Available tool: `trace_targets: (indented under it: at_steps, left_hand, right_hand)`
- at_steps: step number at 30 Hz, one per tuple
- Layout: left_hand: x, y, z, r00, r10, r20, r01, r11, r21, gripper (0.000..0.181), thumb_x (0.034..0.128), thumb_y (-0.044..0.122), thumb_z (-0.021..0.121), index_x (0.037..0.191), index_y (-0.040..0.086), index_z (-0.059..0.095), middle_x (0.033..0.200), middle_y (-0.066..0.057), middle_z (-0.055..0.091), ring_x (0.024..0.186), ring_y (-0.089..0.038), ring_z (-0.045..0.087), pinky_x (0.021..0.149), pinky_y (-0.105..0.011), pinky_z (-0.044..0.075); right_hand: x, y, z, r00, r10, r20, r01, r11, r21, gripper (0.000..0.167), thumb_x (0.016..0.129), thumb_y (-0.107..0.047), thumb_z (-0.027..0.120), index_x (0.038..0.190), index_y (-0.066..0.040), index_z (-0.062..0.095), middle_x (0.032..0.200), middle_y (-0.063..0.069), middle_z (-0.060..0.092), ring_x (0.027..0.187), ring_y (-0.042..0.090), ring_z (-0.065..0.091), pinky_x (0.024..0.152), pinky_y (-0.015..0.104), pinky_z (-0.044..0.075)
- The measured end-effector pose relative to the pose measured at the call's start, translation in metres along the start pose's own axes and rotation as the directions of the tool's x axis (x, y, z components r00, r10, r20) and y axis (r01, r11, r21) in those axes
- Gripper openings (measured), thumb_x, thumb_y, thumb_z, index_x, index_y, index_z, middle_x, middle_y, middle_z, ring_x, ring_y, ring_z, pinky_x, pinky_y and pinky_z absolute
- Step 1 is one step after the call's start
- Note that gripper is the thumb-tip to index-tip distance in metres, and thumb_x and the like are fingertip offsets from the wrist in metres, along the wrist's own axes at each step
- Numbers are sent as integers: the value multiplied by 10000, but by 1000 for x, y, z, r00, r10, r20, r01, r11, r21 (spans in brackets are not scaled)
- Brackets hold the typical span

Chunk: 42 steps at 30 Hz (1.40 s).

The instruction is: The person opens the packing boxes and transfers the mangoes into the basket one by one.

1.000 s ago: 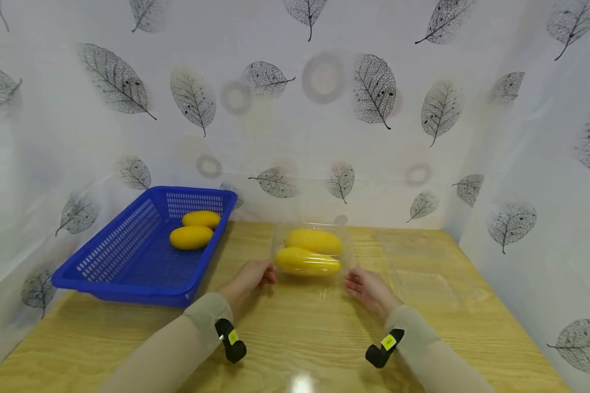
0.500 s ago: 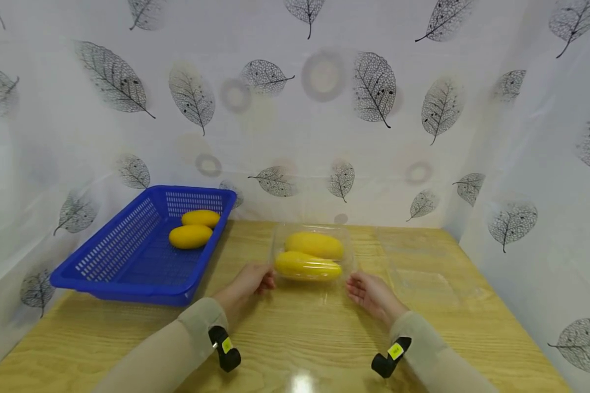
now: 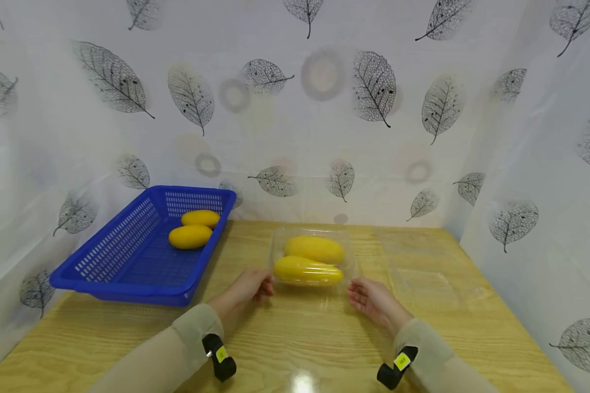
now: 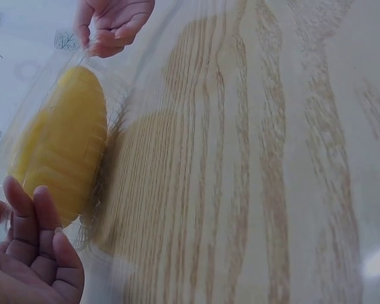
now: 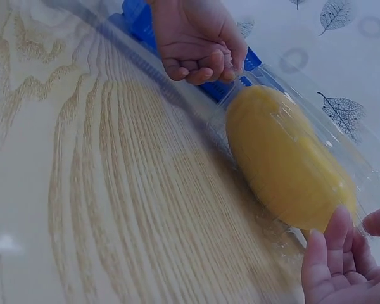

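Note:
A clear plastic box point(image 3: 308, 230) holds two yellow oval fruits, the front one point(image 3: 308, 272) lying before the back one point(image 3: 314, 249). My left hand point(image 3: 249, 286) pinches the box's near left corner between thumb and curled fingers. At the near right corner, my right hand point(image 3: 373, 301) pinches the rim in the same way. The left wrist view shows the front fruit point(image 4: 73, 139) behind the clear wall, beside my left fingers point(image 4: 24, 221). In the right wrist view, my right hand point(image 5: 345, 263) is at the box's lower corner.
A blue basket point(image 3: 123, 292) with two yellow fruits point(image 3: 190, 237) stands at the left. Clear plastic pieces point(image 3: 425, 284) lie flat on the wooden table point(image 3: 295, 338) at the right. A leaf-patterned curtain point(image 3: 295, 136) hangs behind and at both sides.
The box with its two fruits has shifted slightly toward me, and both hands have moved back with it, still pinching its corners. The basket has stayed in place.

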State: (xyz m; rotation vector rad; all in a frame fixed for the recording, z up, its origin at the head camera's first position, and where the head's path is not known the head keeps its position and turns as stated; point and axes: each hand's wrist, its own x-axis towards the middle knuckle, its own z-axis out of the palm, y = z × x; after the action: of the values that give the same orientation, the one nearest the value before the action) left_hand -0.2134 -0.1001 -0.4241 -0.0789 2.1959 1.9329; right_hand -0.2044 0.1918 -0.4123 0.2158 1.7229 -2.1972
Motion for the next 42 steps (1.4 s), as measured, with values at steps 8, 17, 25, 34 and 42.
trace_targets:
  at_steps: [8, 17, 25, 34, 42]
  left_hand:
    - [-4, -2, 0, 1000, 3, 21, -3, 1000, -27, 204, 895, 129, 449, 787, 2, 568, 555, 43, 548, 522, -67, 547, 471, -195, 350]
    - [-11, -2, -1, 999, 16, 50, -16, 1000, -7, 191, 888, 126, 454, 759, 27, 555, 556, 47, 546, 511, -62, 525, 465, -189, 350]
    - [-15, -2, -2, 999, 7, 49, -6, 1000, -8, 189, 896, 132, 462, 787, 17, 566, 574, 39, 555, 535, -66, 545, 479, -189, 365]
    - [-19, 5, 2, 1000, -9, -20, 11, 996, 86, 210, 931, 164, 492, 903, -33, 557, 627, -38, 559, 558, -124, 542, 454, -224, 438]
    - [-25, 18, -2, 981, 177, -76, -108, 834, 542, 327, 917, 267, 553, 1124, 30, 462, 692, -47, 485, 518, -158, 490, 442, -277, 407]
  right_hand:
    - [-4, 1, -1, 1000, 12, 3, -12, 999, -38, 168, 957, -149, 443, 992, -23, 549, 845, 4, 598, 744, 78, 588, 716, 251, 512]
    - [-9, 5, -3, 1000, 15, 2, -15, 998, -60, 159, 956, -150, 435, 929, -61, 564, 837, -5, 598, 728, 70, 585, 704, 250, 512]
    - [-12, 5, -5, 998, 12, 55, -8, 998, -68, 162, 954, -155, 440, 929, -64, 572, 816, -26, 599, 714, 57, 586, 690, 235, 512]
    - [-17, 5, -11, 999, 1, 52, 2, 998, -66, 158, 966, -191, 478, 998, -73, 578, 864, -31, 622, 749, 56, 597, 714, 235, 511]
    - [-20, 3, -18, 995, 2, 98, 0, 1000, -22, 225, 987, -194, 440, 1059, -84, 623, 928, -18, 660, 801, 59, 616, 714, 207, 505]
